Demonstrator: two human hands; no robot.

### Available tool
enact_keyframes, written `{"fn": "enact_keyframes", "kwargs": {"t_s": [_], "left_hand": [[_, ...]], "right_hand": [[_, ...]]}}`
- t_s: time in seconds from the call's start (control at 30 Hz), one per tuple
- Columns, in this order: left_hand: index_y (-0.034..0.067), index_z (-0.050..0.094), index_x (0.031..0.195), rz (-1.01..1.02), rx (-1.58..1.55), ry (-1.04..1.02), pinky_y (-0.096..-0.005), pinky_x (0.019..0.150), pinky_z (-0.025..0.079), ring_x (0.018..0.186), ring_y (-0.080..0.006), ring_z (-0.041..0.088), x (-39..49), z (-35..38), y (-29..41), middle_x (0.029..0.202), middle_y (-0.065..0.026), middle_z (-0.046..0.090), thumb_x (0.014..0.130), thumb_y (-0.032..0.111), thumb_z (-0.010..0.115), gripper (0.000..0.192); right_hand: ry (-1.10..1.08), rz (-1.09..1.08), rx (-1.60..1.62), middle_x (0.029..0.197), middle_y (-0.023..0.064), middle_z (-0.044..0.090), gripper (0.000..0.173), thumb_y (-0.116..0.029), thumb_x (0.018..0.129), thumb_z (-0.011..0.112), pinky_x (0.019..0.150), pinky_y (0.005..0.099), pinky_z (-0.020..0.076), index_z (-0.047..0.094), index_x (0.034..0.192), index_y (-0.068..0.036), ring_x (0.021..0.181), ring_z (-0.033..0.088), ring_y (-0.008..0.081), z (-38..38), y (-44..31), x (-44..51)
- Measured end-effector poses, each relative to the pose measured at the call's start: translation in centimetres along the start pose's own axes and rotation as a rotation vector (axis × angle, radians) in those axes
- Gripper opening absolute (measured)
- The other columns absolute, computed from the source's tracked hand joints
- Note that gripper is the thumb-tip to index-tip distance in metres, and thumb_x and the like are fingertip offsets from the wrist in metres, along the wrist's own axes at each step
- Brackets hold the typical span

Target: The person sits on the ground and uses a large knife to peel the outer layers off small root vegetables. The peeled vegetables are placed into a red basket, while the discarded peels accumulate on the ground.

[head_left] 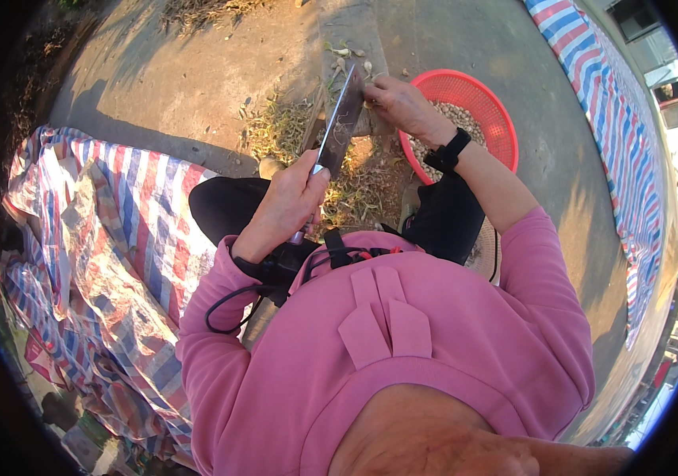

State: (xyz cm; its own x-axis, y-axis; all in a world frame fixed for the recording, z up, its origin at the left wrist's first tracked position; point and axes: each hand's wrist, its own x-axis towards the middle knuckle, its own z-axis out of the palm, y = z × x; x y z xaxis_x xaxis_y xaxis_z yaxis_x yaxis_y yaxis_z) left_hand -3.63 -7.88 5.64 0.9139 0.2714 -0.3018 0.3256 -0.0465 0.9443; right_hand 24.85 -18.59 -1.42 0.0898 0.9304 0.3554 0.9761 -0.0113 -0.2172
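My left hand (pixel 284 201) is closed around the handle of a cleaver (pixel 341 122), whose wide blade points away from me over a low wooden bench (pixel 351 35). Stringy roots cling to the blade. Close to the blade's right side, my right hand (pixel 405 107) has its fingers bent around a small pale bulb (pixel 369 105), partly hidden by the fingers. A few bulbs with short stems (pixel 342 52) lie on the bench beyond the blade. Below my right wrist stands a red plastic basket (pixel 508 128) with many small pale bulbs (pixel 464 119) in it.
Cut stems and roots (pixel 282 128) litter the ground around the bench and between my legs. A crumpled striped plastic tarp (pixel 137 208) lies at the left; another striped tarp (pixel 606 107) runs along the right. More dry plant scraps (pixel 202 12) lie at the top.
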Motion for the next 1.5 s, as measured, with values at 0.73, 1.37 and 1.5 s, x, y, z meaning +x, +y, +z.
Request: {"fn": "enact_keyframes", "kwargs": {"t_s": [0.73, 1.37, 1.5], "left_hand": [[0.003, 0.049, 0.111, -0.003, -0.171, 0.077, -0.0272, 0.042, 0.046, 0.05, -0.0106, 0.055, 1.1, 0.3, -1.2, 0.067, -0.0023, 0.052, 0.106, 0.02, 0.048, 0.018], [0.003, 0.047, 0.108, 0.028, 0.109, -0.008, -0.0292, 0.041, 0.045, 0.048, -0.0111, 0.056, 4.2, 1.9, 0.4, 0.065, -0.0038, 0.052, 0.106, 0.018, 0.046, 0.015], [0.003, 0.048, 0.111, -0.044, -0.084, -0.001, -0.0278, 0.041, 0.045, 0.049, -0.0107, 0.057, 3.9, 1.6, -0.4, 0.069, -0.0038, 0.053, 0.106, 0.018, 0.047, 0.016]], "right_hand": [[0.255, 0.588, 0.946, 0.083, -0.002, 0.059, 0.017, -0.007, 0.092, 0.069, 0.066, 0.0257, 0.0466, 0.061, 0.106, -0.003, 0.073, 0.052, 0.0063, 1.0, -0.4, -0.7], [0.165, 0.341, 0.514, 0.09, 0.0096, 0.057, 0.023, -0.002, 0.081, 0.069, 0.072, 0.0322, 0.0506, 0.061, 0.102, -0.002, 0.076, 0.06, 0.021, 1.2, 0.8, -2.7], [0.199, 0.486, 0.481, 0.089, 0.0057, 0.057, 0.019, -0.005, 0.084, 0.072, 0.066, 0.0287, 0.0493, 0.063, 0.101, -0.003, 0.07, 0.057, 0.0145, -0.5, 2.1, -5.5]]}}
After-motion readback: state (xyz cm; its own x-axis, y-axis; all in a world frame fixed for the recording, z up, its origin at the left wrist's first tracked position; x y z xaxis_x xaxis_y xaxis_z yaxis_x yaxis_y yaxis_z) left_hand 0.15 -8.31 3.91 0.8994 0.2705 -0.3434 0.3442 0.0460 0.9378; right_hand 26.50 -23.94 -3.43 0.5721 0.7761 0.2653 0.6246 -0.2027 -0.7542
